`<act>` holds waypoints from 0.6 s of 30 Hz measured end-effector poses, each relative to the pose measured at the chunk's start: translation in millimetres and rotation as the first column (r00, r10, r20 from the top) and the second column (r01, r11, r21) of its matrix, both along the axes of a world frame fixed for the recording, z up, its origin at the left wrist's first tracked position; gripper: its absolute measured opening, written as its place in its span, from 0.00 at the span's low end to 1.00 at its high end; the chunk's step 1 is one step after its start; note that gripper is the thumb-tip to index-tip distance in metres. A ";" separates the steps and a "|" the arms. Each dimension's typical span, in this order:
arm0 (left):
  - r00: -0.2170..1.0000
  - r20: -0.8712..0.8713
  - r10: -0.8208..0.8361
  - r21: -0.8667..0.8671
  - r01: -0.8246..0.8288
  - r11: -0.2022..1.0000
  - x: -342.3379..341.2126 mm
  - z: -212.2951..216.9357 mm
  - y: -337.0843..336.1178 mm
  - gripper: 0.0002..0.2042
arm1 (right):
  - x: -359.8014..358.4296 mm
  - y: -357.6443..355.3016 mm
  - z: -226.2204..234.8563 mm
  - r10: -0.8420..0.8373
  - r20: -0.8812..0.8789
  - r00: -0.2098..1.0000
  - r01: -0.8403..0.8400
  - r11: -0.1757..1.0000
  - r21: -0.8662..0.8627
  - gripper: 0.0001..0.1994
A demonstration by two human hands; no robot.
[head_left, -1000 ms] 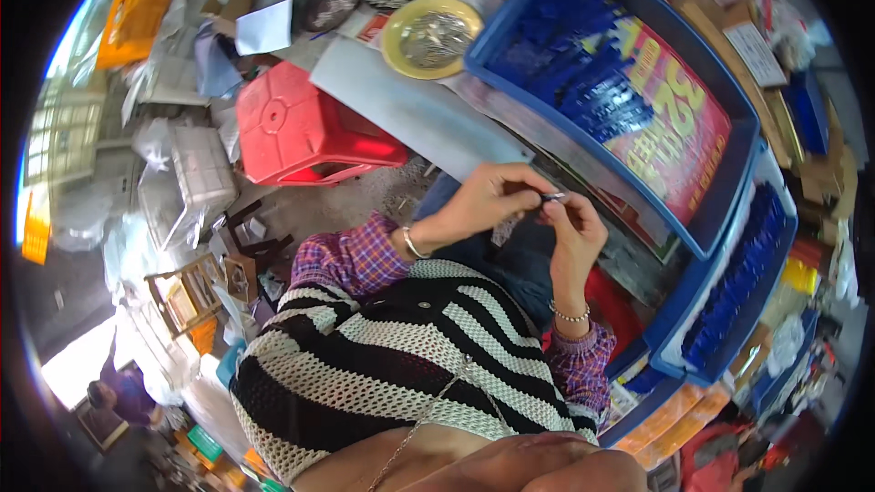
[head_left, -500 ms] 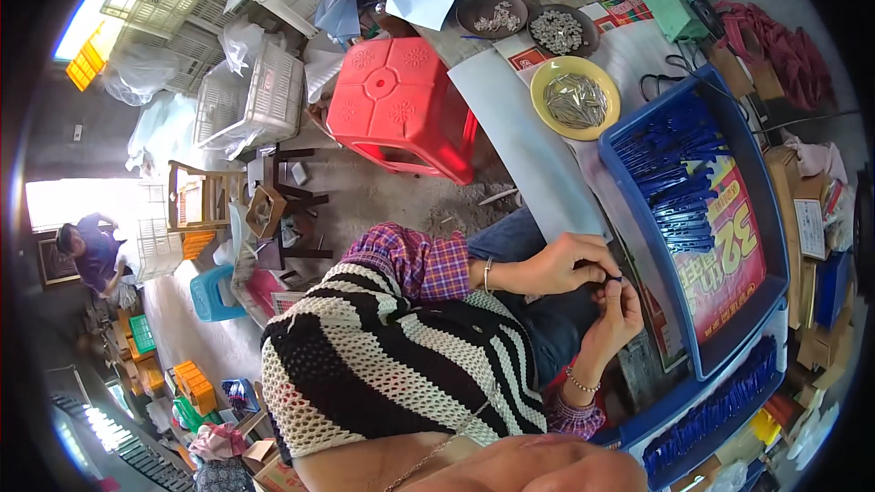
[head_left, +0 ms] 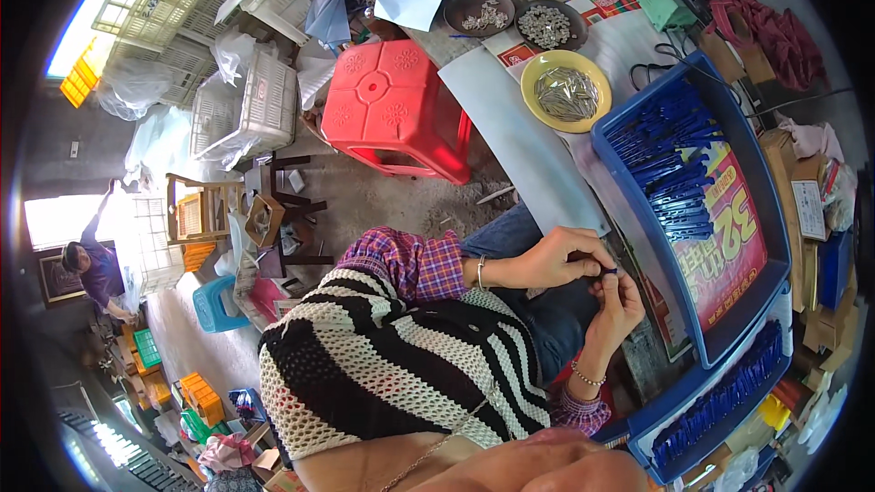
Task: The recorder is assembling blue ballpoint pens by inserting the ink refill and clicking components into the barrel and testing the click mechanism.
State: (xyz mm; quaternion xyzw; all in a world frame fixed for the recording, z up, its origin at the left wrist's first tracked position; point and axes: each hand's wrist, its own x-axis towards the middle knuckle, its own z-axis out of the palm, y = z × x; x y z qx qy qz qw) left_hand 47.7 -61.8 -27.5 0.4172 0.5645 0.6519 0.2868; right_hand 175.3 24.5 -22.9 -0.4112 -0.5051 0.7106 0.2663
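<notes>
My left hand (head_left: 567, 257), with a bangle at its wrist, has its fingers pinched together above my lap. Fingertip to fingertip with it is my right hand (head_left: 620, 306), which wears a beaded bracelet. Between them the end of a small dark blue piece (head_left: 609, 271) shows; its kind is too small to tell, and the fingers cover most of it. Just right of the hands stands a blue tray (head_left: 679, 314) holding many slim, shiny blue pieces (head_left: 670, 164) over a pink and yellow printed sheet. A yellow bowl (head_left: 595, 118) of thin silvery metal pieces (head_left: 567, 94) sits beyond the hands.
Two dark dishes of small metal parts, one a dish (head_left: 576, 34), stand farther back. A second blue tray (head_left: 661, 469) holds more blue pieces at the lower right. A red stool (head_left: 374, 91) is left of the workbench. Another person (head_left: 98, 264) is at the far left.
Both hands stay together at the same place, and a little more of the blue piece now shows between the fingertips. The far person has raised an arm. The view has shifted slightly.
</notes>
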 end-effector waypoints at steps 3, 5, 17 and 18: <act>0.860 0.498 -0.114 -0.119 0.198 0.973 -1.1 4.9 -1.3 0.06 | 3.1 2.5 0.8 0.035 -0.021 0.999 -0.036 0.999 -0.008 0.06; 0.793 0.593 -0.139 -0.071 0.224 0.972 -0.1 2.0 -1.0 0.06 | 4.4 2.9 -1.7 0.037 -0.046 0.998 -0.037 0.999 -0.002 0.06; 0.746 0.632 -0.209 -0.032 0.294 0.955 2.3 6.0 -3.6 0.06 | 11.0 1.0 1.5 0.010 -0.092 0.996 -0.012 1.000 -0.019 0.03; 0.665 0.710 -0.233 0.006 0.325 0.946 1.8 5.4 -5.6 0.06 | 12.5 1.0 2.3 0.062 -0.100 0.993 -0.064 0.998 -0.020 0.03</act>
